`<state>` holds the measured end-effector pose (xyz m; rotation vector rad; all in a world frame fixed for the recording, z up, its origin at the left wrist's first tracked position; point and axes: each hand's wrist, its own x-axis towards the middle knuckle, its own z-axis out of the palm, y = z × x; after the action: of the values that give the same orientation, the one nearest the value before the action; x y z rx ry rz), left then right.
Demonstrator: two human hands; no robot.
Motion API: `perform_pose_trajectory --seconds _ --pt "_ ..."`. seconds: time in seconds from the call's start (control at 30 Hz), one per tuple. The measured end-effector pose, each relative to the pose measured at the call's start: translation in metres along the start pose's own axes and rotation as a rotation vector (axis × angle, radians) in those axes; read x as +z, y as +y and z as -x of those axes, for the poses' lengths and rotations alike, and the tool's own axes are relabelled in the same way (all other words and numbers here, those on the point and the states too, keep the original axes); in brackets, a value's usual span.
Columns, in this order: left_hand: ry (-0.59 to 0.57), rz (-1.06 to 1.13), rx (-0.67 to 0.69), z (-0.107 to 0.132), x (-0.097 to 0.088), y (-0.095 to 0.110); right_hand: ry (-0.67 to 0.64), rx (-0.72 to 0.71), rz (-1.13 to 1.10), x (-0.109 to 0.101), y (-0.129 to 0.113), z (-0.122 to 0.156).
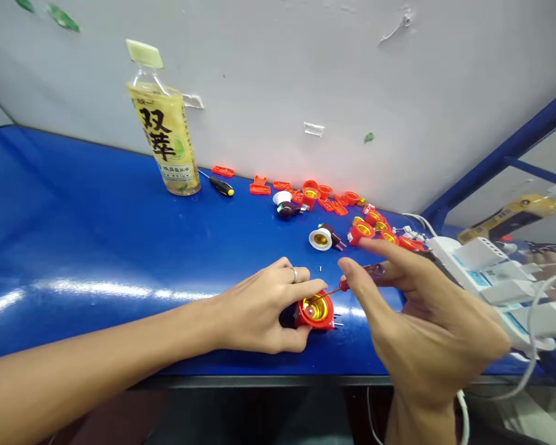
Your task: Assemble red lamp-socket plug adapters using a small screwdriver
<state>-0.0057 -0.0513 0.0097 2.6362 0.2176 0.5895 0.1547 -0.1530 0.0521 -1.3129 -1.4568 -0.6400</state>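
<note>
Left hand [259, 309] grips a red lamp socket [315, 311] on the blue bench [97, 228]; right hand [426, 321], fingers curled, pinches a small screwdriver [344, 285], its tip inside the socket.

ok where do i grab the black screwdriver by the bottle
Probably by the thick black handle, coming from above on the right, away from the bottle. The thin shaft points toward the bottle, so the handle lies farther from it, and its fat shape looks easiest to close your fingers around.
</note>
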Motion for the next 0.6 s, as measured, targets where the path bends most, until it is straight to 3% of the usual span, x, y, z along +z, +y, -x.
perform_pose_trajectory --seconds 0.13,0.23,0.33,0.47,0.6 --pt "0.0 -0.016 0.01 0.001 0.001 0.0 -0.131 -0.063 -0.107 0.001 0.0 0.0" --pt "0.021 -0.026 0.014 0.001 0.0 0.0 -0.242 0.021 -0.236 -0.007 -0.002 0.002" --pt "0.005 -0.001 0.011 0.0 -0.001 0.001 -0.17 0.086 -0.168 -0.009 -0.002 0.004" --pt "0.009 0.004 0.008 0.0 -0.001 0.002 -0.052 -0.003 0.051 -0.002 -0.001 0.002" --pt "0.038 -0.011 0.016 0.002 0.002 0.001 -0.178 -0.04 -0.111 -0.003 -0.002 0.0"
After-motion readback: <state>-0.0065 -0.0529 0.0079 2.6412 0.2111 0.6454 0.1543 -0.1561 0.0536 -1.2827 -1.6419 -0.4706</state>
